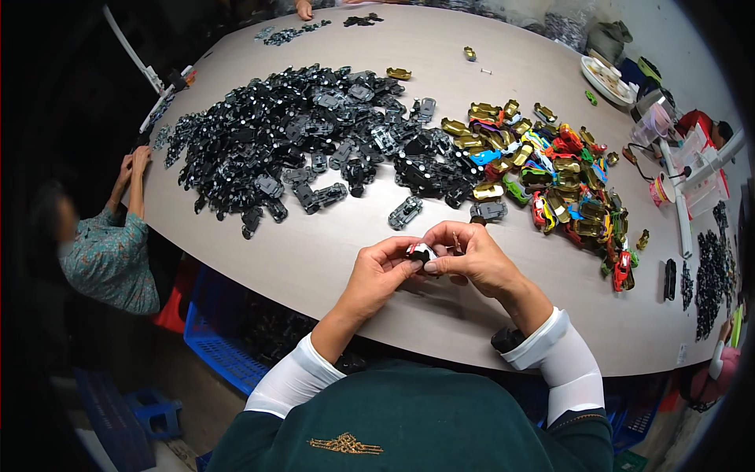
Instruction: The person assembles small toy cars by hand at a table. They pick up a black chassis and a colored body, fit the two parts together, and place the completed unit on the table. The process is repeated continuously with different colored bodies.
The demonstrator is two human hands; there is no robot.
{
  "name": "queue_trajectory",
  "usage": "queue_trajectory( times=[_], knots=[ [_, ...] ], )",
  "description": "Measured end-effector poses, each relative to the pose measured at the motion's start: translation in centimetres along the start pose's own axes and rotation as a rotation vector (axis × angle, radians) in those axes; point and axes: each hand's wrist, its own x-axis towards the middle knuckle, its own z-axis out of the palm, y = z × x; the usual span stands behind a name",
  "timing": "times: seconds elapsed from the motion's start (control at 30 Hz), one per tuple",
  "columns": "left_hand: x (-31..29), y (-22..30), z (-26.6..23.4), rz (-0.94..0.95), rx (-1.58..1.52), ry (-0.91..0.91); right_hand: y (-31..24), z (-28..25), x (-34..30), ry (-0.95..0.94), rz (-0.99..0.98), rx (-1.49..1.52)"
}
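A wide, pale round table (330, 259) fills the scene. Across its far left half spreads a big heap of black toy car chassis (299, 141); to the right lies a smaller heap of coloured and gold toy car bodies (550, 173). At the left edge sits another person (106, 252), both hands on the table rim. Near the middle, the left hand (377, 275) and right hand (472, 256) meet, each pinched closed on 1 small toy car (420, 252), seemingly white and red, held just above the table's near edge.
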Motion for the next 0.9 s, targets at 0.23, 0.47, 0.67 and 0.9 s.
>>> queue_trajectory(
  times=[0.23, 0.47, 0.67, 0.9],
  knots=[
    [-0.5, 0.5, 0.0, -0.002, 0.021, 0.072, 0.3, -0.1, -0.1, 0.049, -0.021, 0.096],
    [-0.7, 0.1, -0.9, -0.064, -0.090, 0.129, 0.2, -0.7, 0.3, 0.114, 0.070, 0.282],
    [-0.6, 0.2, -0.1, -0.077, -0.195, 0.093, 1.7, -0.2, 0.7, 0.143, -0.040, 0.075],
    [-0.6, -0.2, -0.5, -0.085, -0.198, 0.046, 1.4, 0.7, 0.1, 0.057, -0.014, -0.084]
  ],
)
